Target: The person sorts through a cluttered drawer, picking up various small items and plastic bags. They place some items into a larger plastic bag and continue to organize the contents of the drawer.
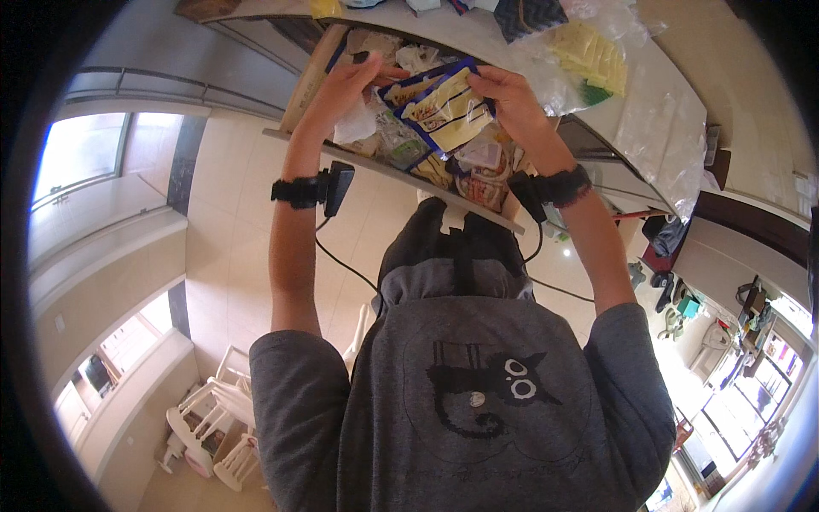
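My right hand (512, 96) is closed on the upper right edge of a yellow and blue plastic packet (448, 109), which bears writing and lies tilted over an open drawer (409, 176). My left hand (358, 80) hovers at the drawer's left part, fingers spread towards the packet; whether a fingertip touches it I cannot tell. A whitish piece of thin plastic or paper (355, 126) shows just below my left hand. Inside the drawer lie crumpled clear bags, another yellow and blue packet (434, 169) and several printed packages (480, 189).
Above the drawer, the white tabletop (652, 121) holds clear plastic wrapping, a yellow packet (592, 57) and a dark patterned cloth or pouch (530, 16). White wooden chairs (214, 409) stand at lower left. Shoes (665, 288) and other items are at the right. Cables run from both wristbands.
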`<state>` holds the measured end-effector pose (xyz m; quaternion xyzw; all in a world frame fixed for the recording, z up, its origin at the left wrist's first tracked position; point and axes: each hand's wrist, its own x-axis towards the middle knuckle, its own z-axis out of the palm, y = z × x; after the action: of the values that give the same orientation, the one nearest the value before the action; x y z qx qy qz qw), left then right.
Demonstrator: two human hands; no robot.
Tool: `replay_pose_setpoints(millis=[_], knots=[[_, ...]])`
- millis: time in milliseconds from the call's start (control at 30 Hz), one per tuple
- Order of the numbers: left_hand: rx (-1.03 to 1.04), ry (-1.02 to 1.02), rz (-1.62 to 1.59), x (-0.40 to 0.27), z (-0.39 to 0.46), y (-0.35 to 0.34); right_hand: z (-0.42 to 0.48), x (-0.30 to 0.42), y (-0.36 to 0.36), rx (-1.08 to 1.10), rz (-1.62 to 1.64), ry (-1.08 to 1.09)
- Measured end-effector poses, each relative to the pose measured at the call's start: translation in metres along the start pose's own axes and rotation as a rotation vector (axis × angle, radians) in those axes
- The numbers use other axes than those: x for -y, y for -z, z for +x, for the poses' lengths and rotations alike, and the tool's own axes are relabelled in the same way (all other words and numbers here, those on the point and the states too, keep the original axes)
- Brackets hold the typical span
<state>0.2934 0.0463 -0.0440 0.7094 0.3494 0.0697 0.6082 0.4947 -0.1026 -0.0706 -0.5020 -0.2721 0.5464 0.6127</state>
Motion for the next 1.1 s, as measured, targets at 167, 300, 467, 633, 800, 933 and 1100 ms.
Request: replay_pose_setpoints(millis=[167, 300, 467, 633, 800, 933, 1100], knots=[[-0.097, -0.282, 0.028, 0.025, -0.019, -0.030, 0.001, 0.010, -0.003, -0.015, 0.248, -0.122], [-0.125, -0.189, -0.300, 0.015, -0.020, -0.061, 0.005, 0.003, -0.003, -0.048, 0.326, -0.159], [-0.248, -0.110, -0.378, 0.028, -0.015, -0.066, 0.002, 0.003, -0.011, -0.141, 0.225, -0.074], [-0.330, -0.173, -0.093, 0.042, -0.008, -0.061, -0.006, 0.001, -0.010, -0.132, -0.174, 0.012], [-0.315, -0.206, 0.005, 0.009, -0.026, -0.053, -0.018, -0.032, 0.006, 0.038, -0.324, 0.016], [-0.257, -0.230, -0.047, -0.004, -0.024, -0.065, -0.028, -0.036, 0.009, -0.127, -0.241, 0.044], [-0.279, -0.338, 0.080, -0.015, 0.006, -0.082, -0.042, -0.020, 0.036, -0.374, -0.167, 0.085]])
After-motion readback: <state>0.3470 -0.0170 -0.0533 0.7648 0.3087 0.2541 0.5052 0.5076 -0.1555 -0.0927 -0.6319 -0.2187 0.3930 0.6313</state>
